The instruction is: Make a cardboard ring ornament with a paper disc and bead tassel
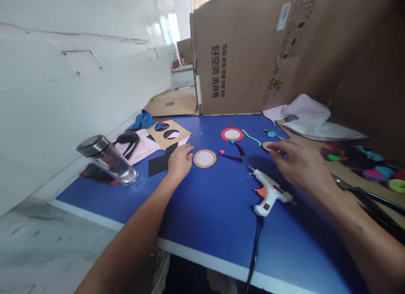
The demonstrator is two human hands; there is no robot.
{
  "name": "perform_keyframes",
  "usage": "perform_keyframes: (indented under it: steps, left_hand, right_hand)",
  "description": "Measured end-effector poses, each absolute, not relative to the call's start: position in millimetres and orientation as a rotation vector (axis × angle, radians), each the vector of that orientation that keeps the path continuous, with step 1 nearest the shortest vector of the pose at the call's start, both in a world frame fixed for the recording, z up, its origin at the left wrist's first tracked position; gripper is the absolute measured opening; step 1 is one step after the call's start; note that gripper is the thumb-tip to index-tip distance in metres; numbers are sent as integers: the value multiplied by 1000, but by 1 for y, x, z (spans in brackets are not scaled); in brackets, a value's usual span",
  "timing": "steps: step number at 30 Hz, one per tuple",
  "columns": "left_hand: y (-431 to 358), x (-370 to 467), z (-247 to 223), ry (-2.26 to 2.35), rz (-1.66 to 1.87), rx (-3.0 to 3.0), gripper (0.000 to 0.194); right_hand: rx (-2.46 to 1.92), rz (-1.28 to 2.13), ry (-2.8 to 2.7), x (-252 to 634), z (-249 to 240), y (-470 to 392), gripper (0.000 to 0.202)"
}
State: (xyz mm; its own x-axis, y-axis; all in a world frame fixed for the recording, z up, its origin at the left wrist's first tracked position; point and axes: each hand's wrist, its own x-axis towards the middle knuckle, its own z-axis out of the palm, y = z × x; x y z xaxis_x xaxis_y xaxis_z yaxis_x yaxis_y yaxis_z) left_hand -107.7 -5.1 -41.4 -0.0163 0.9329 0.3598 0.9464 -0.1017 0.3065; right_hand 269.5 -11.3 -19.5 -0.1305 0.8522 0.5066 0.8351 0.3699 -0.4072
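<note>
My right hand (299, 164) pinches a small round piece of cardboard (266, 146) by its edge. Over the blue table, my left hand (181, 162) has its fingers stretched out and holds nothing. Just right of those fingers lies a cardboard ring (196, 160) with a pale, lined centre. Black paper (156, 165) lies partly under or behind the left hand. Between my arms, nearer the right one, a white hot glue gun (268, 192) rests on its side with its red light on. A pink bead with a dark red tassel (232, 158) lies beyond it.
A red-rimmed disc (224, 134) and a green pipe cleaner (251, 137) lie farther back. A glass bottle (117, 165) and a cardboard sheet with cut-out holes (183, 131) are on the left. Scissors (357, 190) lie right, and a big carton (240, 53) stands behind.
</note>
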Motion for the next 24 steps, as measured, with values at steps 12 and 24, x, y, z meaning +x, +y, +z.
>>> perform_keyframes:
  steps: [12,24]
  left_hand:
    - [-10,-102,-38,-2058,-1078,-2396,56]
    - [-12,-101,-39,-2102,-873,-2366,53]
  right_hand:
    - [-1399,-15,-1900,266,-20,-14,25]
    - [-1411,-16,-1929,268,-25,-10,27]
